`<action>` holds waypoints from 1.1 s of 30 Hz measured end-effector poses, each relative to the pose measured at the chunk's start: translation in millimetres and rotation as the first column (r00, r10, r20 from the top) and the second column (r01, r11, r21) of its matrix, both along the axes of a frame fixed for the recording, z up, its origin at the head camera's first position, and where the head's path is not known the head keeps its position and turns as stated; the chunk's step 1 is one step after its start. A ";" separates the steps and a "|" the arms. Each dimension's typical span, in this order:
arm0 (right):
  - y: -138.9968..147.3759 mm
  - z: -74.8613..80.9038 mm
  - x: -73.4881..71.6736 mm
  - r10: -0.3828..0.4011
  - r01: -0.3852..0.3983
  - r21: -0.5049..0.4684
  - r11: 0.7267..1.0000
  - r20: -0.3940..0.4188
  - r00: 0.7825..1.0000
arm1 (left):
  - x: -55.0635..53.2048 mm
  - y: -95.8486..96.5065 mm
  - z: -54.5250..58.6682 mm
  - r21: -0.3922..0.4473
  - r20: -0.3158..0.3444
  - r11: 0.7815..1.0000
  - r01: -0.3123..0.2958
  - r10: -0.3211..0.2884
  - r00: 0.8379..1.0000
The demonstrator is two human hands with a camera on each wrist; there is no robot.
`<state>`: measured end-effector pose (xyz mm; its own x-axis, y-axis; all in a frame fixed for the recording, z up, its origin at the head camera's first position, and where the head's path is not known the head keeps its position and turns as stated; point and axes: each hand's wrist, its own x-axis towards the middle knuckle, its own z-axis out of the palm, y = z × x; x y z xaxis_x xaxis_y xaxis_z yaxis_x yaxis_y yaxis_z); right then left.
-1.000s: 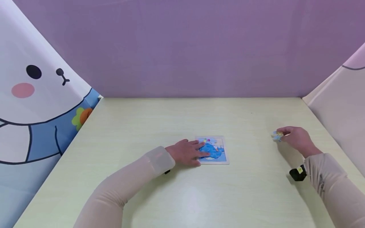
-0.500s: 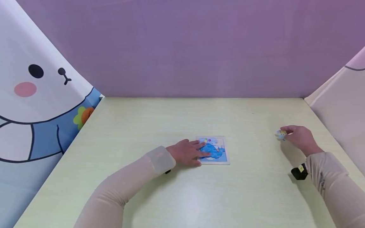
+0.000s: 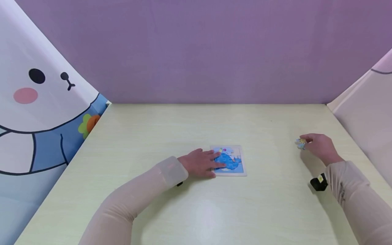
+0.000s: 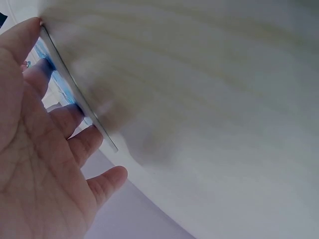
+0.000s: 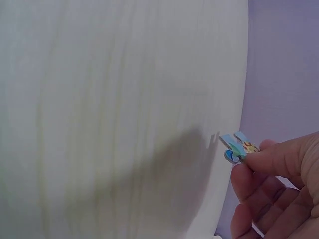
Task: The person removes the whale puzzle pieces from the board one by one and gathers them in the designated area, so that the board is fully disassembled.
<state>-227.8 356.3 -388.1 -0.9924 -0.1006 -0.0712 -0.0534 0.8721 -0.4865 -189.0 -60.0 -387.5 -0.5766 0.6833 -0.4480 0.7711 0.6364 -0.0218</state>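
Observation:
Near the middle of the table lies a square jigsaw puzzle (image 3: 232, 165) in a pale frame, with a blue whale picture. A pale patch shows in its upper right part. My left hand (image 3: 200, 164) rests on its left side with spread, straight fingers, which cover part of the picture. Seen from the left wrist, the puzzle's frame edge (image 4: 79, 94) runs under the fingertips. Farther right, my right hand (image 3: 321, 147) pinches a small jigsaw piece (image 5: 233, 147) between thumb and fingers, above the table. The piece is light blue with a yellow sun-like print and a green-blue patch.
The light wood-grain table (image 3: 171, 129) reaches back to a purple curtain (image 3: 208, 51). A cloth with a cartoon animal (image 3: 52, 115) hangs at the left edge, and a pale cloth (image 3: 367, 112) at the right. A black wrist camera (image 3: 319, 182) sits below the right hand.
My right hand, with the jigsaw piece pinched in it, has shifted very slightly right and away from me. My left hand stays in place on the puzzle.

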 end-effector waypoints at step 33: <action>9.2 -9.3 -5.1 0.008 -0.012 0.059 0.998 0.057 0.998 | 1.0 2.0 0.7 0.003 0.002 1.000 -0.009 0.009 1.000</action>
<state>-232.8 365.5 -397.4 -0.9855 -0.1044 -0.1338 -0.0360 0.8990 -0.4364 -188.0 -58.0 -386.8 -0.5816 0.6798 -0.4468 0.7657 0.6430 -0.0183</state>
